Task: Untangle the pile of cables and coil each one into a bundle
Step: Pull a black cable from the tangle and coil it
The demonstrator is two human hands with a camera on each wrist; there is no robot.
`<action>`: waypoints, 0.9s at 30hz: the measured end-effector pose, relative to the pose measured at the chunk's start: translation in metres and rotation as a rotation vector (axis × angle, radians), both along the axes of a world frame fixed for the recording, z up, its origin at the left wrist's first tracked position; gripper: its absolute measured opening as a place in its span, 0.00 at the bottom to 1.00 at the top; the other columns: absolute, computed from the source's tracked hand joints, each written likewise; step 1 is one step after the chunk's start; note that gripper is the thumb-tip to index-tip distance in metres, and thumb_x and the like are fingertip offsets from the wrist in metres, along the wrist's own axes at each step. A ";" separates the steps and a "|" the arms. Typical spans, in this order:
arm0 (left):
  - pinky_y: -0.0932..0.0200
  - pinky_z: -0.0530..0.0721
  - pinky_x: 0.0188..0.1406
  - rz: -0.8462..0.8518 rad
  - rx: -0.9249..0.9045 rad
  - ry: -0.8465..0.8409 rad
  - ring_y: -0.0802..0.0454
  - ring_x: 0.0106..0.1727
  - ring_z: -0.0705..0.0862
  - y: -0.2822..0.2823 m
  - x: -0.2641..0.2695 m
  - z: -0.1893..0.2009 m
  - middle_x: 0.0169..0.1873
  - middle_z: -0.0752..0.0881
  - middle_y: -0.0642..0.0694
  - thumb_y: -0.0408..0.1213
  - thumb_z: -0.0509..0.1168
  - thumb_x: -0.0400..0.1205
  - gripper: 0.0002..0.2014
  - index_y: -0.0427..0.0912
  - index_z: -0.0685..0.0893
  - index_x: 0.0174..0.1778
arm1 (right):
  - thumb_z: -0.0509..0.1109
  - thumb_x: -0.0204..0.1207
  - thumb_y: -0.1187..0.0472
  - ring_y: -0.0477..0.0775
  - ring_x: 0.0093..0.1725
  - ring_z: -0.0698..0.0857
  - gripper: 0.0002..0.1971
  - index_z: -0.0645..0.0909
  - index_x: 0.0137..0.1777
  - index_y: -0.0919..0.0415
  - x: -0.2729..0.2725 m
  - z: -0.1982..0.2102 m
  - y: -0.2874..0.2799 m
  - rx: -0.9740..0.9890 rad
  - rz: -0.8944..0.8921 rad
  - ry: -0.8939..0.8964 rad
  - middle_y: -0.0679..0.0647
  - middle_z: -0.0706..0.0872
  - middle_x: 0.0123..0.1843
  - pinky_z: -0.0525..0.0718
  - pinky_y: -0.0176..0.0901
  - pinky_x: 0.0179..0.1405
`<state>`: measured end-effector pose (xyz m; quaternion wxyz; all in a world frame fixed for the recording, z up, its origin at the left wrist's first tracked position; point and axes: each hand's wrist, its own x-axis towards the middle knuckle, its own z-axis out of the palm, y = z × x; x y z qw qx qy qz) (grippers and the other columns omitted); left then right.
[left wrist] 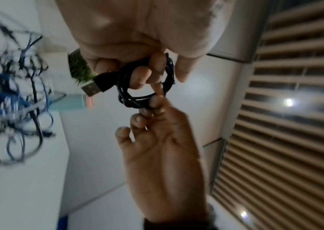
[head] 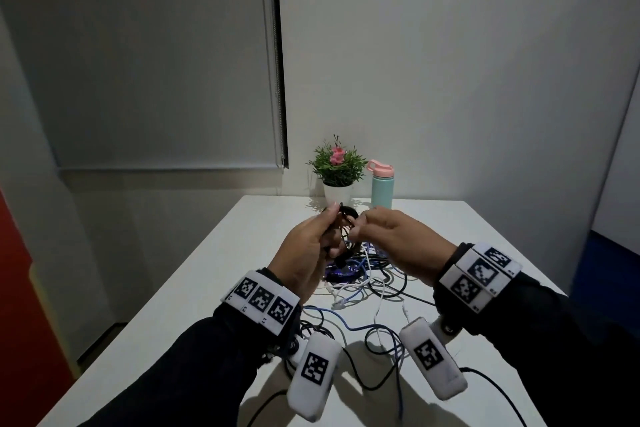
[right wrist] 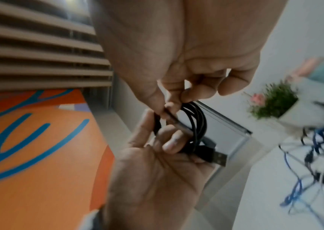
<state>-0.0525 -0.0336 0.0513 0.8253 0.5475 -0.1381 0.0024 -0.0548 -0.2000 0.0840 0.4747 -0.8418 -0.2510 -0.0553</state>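
Observation:
A small black cable coil (head: 346,213) is held up above the table between both hands. My left hand (head: 311,243) grips the coil (left wrist: 137,99) with fingers curled through its loops, and the USB plug (left wrist: 91,90) sticks out below them. My right hand (head: 388,236) pinches a strand of the same coil (right wrist: 196,121) between thumb and fingertips (right wrist: 188,93). The plug (right wrist: 219,157) also shows in the right wrist view, beside the left hand (right wrist: 157,171). Below the hands, a tangled pile of black, blue and white cables (head: 367,284) lies on the table.
The white table (head: 450,225) runs to the far wall. A potted plant (head: 337,166) and a teal bottle with a pink lid (head: 382,185) stand at its far edge. Loose cable strands trail toward the near edge (head: 381,374).

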 end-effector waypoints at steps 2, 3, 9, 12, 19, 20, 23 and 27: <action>0.60 0.68 0.31 0.107 0.155 -0.070 0.56 0.26 0.68 0.003 0.003 0.000 0.25 0.66 0.50 0.47 0.61 0.89 0.16 0.41 0.86 0.43 | 0.64 0.82 0.60 0.44 0.36 0.74 0.14 0.79 0.34 0.52 0.000 -0.004 -0.001 0.216 0.037 0.165 0.43 0.78 0.33 0.70 0.46 0.45; 0.58 0.68 0.33 0.141 0.208 -0.095 0.56 0.26 0.69 0.004 0.003 0.000 0.24 0.66 0.51 0.46 0.59 0.90 0.16 0.42 0.84 0.42 | 0.63 0.82 0.59 0.46 0.37 0.75 0.14 0.79 0.34 0.52 0.000 -0.005 -0.002 0.281 0.059 0.232 0.45 0.79 0.34 0.69 0.48 0.47; 0.56 0.65 0.33 0.252 0.269 -0.145 0.56 0.24 0.67 0.001 0.001 0.002 0.21 0.67 0.55 0.43 0.57 0.91 0.14 0.41 0.78 0.43 | 0.65 0.82 0.55 0.50 0.35 0.77 0.12 0.78 0.42 0.63 0.000 0.002 -0.017 0.302 0.223 0.276 0.55 0.78 0.36 0.76 0.43 0.44; 0.60 0.61 0.30 0.213 0.153 -0.090 0.58 0.24 0.64 -0.001 -0.001 0.004 0.24 0.67 0.53 0.44 0.57 0.91 0.14 0.41 0.77 0.43 | 0.65 0.85 0.55 0.46 0.32 0.68 0.13 0.77 0.44 0.64 0.004 0.007 -0.024 0.034 0.129 0.039 0.51 0.74 0.33 0.67 0.38 0.33; 0.66 0.61 0.24 -0.081 -0.241 0.084 0.59 0.22 0.62 -0.002 -0.009 0.011 0.24 0.64 0.54 0.49 0.59 0.89 0.15 0.44 0.78 0.41 | 0.72 0.80 0.64 0.46 0.45 0.90 0.03 0.86 0.50 0.57 0.008 0.000 -0.024 -0.020 -0.001 -0.220 0.51 0.91 0.43 0.84 0.36 0.50; 0.66 0.61 0.25 -0.092 -0.246 0.077 0.59 0.22 0.62 -0.003 -0.009 0.011 0.24 0.64 0.53 0.49 0.59 0.89 0.15 0.44 0.77 0.41 | 0.74 0.78 0.64 0.43 0.46 0.90 0.04 0.88 0.50 0.56 0.008 -0.002 -0.022 0.002 -0.036 -0.237 0.49 0.92 0.44 0.83 0.33 0.50; 0.67 0.63 0.24 -0.088 -0.223 0.041 0.59 0.22 0.64 -0.005 -0.006 0.009 0.24 0.64 0.52 0.49 0.57 0.90 0.15 0.43 0.76 0.42 | 0.74 0.78 0.67 0.34 0.39 0.87 0.08 0.91 0.50 0.54 0.004 -0.004 -0.012 0.061 -0.095 -0.171 0.42 0.92 0.38 0.82 0.25 0.43; 0.65 0.72 0.26 0.042 0.017 -0.091 0.56 0.24 0.64 -0.009 0.002 0.001 0.24 0.67 0.53 0.47 0.56 0.90 0.14 0.43 0.74 0.44 | 0.61 0.77 0.78 0.55 0.42 0.91 0.17 0.89 0.48 0.61 -0.004 -0.009 -0.001 0.374 0.018 0.198 0.63 0.93 0.45 0.90 0.40 0.48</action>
